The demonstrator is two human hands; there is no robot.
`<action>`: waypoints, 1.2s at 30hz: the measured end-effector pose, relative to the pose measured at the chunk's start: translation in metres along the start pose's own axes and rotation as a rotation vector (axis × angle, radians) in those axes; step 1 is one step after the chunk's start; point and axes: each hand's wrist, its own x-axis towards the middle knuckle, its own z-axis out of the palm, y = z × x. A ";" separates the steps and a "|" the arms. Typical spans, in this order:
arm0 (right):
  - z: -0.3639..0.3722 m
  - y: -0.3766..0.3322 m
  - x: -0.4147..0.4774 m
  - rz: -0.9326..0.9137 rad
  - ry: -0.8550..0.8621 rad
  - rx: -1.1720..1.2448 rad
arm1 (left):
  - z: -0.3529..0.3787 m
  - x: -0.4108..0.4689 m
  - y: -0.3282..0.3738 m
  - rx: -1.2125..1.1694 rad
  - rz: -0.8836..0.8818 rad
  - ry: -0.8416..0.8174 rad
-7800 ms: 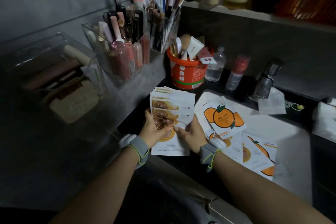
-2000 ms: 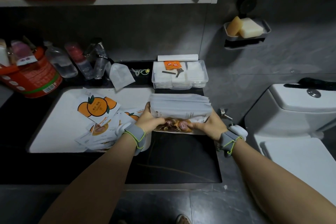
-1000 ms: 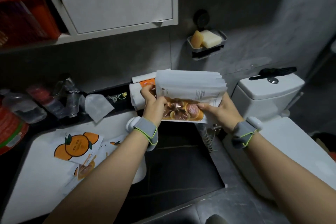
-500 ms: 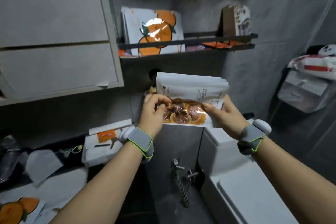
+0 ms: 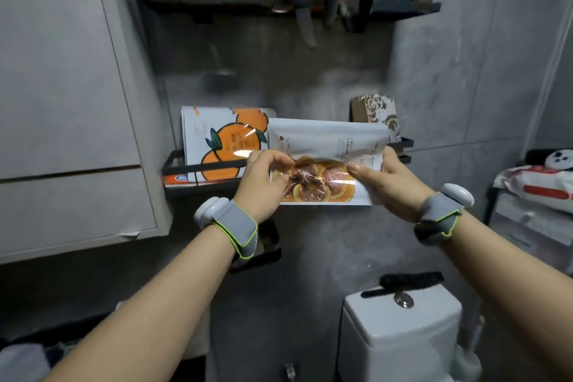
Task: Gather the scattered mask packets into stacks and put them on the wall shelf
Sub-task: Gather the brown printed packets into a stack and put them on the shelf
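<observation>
Packets up at shelf height in the head view: the stack of mask packets [image 5: 328,146] sits broadside in front of the wall shelf [image 5: 404,143], just right of the orange-print packets [image 5: 223,146] standing on it. The left hand [image 5: 263,183] pinches the stack's left edge, fingers [image 5: 279,159] curled over the glossy front, and the right hand [image 5: 387,183] grips the right edge the same way. It's a light load, I'd say, but floppy and slick — foil sleeves that want to fan out and slide apart. Best squeezed at both short edges, then lowered behind the shelf's front rail, between the orange-print packets and the patterned box [image 5: 373,110].
</observation>
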 end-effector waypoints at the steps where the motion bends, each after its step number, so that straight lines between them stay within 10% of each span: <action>1: -0.004 -0.005 0.012 -0.008 -0.022 0.026 | -0.001 0.011 0.004 0.018 0.007 0.010; 26: -0.040 -0.048 0.149 -0.022 0.058 -0.828 | 0.040 0.127 -0.005 0.642 -0.241 -0.189; 36: -0.029 -0.029 0.159 0.129 0.052 -0.709 | 0.047 0.132 -0.012 0.809 -0.301 -0.187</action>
